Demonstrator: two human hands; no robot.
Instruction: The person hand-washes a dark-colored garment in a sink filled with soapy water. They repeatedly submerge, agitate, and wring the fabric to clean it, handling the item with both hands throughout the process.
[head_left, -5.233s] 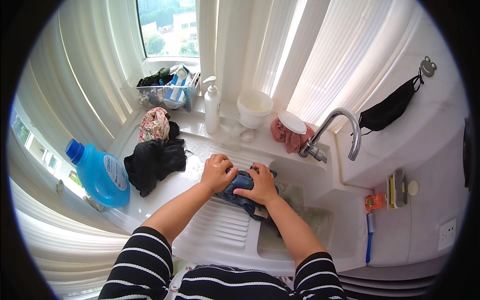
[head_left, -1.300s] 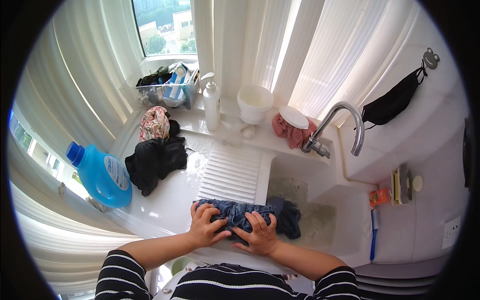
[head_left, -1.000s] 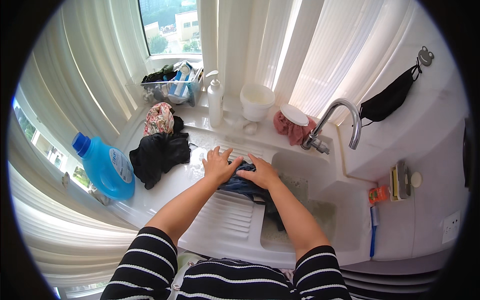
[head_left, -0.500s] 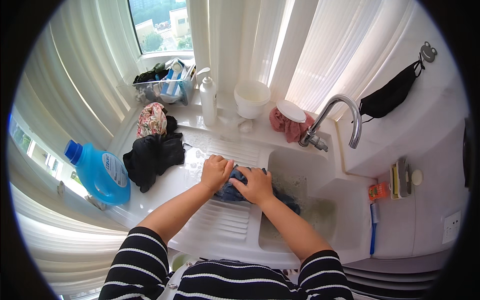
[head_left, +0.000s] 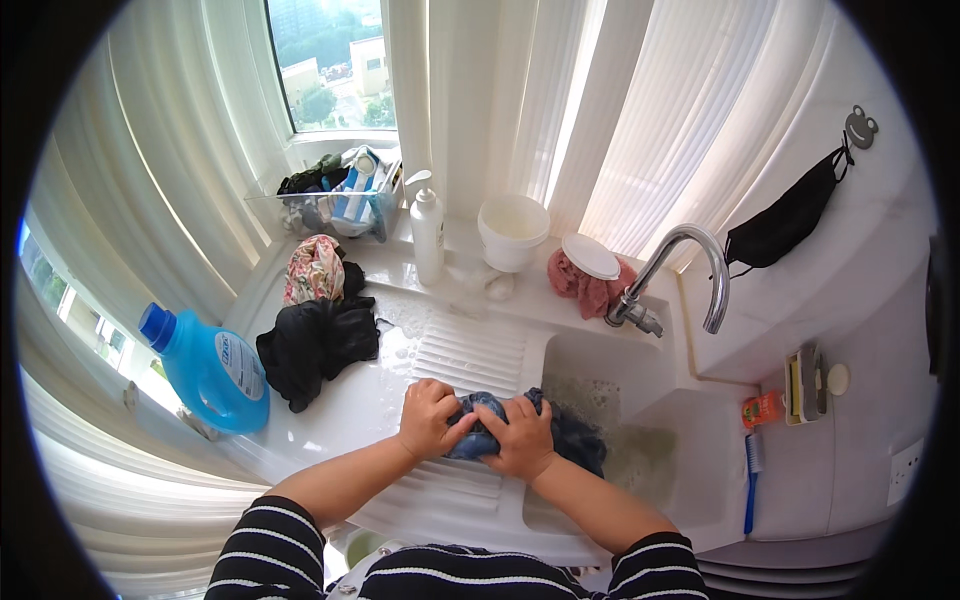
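Observation:
A wet dark-blue denim garment (head_left: 577,440) lies across the ridged washboard (head_left: 470,352) of a white laundry sink, its right end hanging into the basin. My left hand (head_left: 430,420) is closed round the garment's left end. Just to the right, my right hand (head_left: 522,438) grips a bunched fold, with the two thumbs close together. Parts of the cloth are hidden under my fingers. Cloudy, sudsy water (head_left: 640,470) stands in the basin.
At left are a blue detergent bottle (head_left: 205,370), black clothes (head_left: 318,345) and a floral cloth (head_left: 313,268). Behind stand a clear bin (head_left: 380,215), pump bottle (head_left: 427,240) and white tub (head_left: 514,240). A curved faucet (head_left: 720,290) overhangs the basin; a blue brush (head_left: 751,485) is at right.
Both hands and the garment sit lower in the picture, nearer my body on the washboard. More bunched denim shows between and above the hands. The whole view has shifted slightly.

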